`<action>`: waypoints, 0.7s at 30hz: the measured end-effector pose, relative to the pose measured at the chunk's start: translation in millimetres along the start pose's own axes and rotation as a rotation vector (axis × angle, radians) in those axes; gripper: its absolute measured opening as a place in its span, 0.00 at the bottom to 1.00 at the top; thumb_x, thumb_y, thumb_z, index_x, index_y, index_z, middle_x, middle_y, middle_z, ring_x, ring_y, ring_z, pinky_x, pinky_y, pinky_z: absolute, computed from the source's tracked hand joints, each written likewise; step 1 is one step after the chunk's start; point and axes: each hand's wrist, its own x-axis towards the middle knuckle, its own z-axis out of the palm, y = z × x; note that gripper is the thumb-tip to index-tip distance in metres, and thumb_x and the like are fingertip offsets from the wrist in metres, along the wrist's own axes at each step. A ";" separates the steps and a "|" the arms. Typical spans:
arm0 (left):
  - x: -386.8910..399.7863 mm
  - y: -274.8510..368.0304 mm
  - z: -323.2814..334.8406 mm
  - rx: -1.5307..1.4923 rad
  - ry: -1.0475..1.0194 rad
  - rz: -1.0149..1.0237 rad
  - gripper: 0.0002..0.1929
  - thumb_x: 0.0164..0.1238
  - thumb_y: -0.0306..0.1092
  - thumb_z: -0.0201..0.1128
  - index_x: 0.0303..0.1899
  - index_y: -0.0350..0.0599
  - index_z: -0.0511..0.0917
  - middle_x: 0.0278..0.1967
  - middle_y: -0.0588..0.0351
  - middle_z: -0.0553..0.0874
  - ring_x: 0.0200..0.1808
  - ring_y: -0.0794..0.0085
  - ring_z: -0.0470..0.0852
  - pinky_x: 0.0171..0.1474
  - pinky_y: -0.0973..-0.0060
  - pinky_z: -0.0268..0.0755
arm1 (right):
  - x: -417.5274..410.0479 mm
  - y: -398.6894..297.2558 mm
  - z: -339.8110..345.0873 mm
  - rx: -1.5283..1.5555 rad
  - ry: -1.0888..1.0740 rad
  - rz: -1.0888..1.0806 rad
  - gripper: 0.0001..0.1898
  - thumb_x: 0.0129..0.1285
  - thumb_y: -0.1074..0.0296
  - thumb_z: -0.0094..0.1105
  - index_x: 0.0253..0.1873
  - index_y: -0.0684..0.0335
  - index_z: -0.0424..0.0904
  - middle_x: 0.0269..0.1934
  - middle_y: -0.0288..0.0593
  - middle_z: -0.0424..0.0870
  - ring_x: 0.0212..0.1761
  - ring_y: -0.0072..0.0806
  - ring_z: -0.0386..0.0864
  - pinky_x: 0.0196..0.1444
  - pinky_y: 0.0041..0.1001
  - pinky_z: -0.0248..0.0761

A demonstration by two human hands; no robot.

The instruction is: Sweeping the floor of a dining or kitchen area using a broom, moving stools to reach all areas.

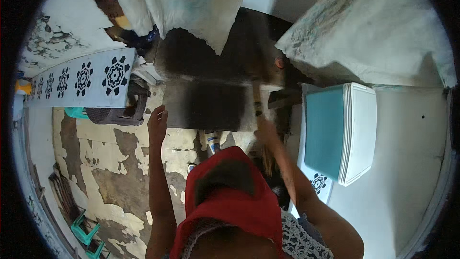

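Note:
My right hand [266, 131] grips the handle of a broom [256, 95]. Loose stalk ends hang below my fist, while the broom's far end is a dark blur over the upper concrete step [190, 55]. On the left, my left hand [157, 119] is raised with nothing in it, its fingers slightly bent and partly apart. It is beside the left end of the lower concrete step [215, 106]. A small orange-red round thing [279, 63] is near the blurred broom end; its kind is unclear. Part of a shoe [212, 142] shows below the lower step.
Pale cloth curtains hang left [187, 3] and right [359, 32] of the doorway. A teal cooler [325, 133] with a white lid stands to the right. At left are a table with a patterned cloth [82, 79], a dark chair [133, 113] and green stools [85, 228]. The floor covering [118, 176] is peeling.

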 end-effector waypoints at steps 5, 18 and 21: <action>34.3 -74.0 59.9 0.089 -0.052 0.113 0.13 0.60 0.35 0.53 0.44 0.39 0.74 0.39 0.46 0.80 0.42 0.59 0.78 0.45 0.70 0.69 | 5.2 -17.8 -66.9 0.243 -0.283 -0.137 0.34 0.47 0.68 0.61 0.60 0.67 0.57 0.42 0.58 0.76 0.39 0.45 0.77 0.41 0.35 0.71; -225.9 -286.1 -26.2 -0.425 0.063 -1.087 0.10 0.55 0.41 0.58 0.34 0.48 0.74 0.22 0.61 0.78 0.18 0.77 0.74 0.18 0.84 0.62 | 257.6 74.5 -67.4 0.659 -0.080 0.168 0.16 0.59 0.54 0.45 0.36 0.63 0.74 0.18 0.44 0.75 0.13 0.32 0.72 0.12 0.30 0.63; -209.1 -266.9 -14.3 -0.506 0.224 -0.809 0.12 0.55 0.40 0.58 0.39 0.47 0.74 0.25 0.60 0.79 0.19 0.76 0.75 0.18 0.84 0.63 | 304.3 83.3 -17.7 -0.204 0.181 -0.515 0.15 0.48 0.60 0.55 0.37 0.66 0.72 0.26 0.51 0.76 0.26 0.46 0.75 0.28 0.43 0.68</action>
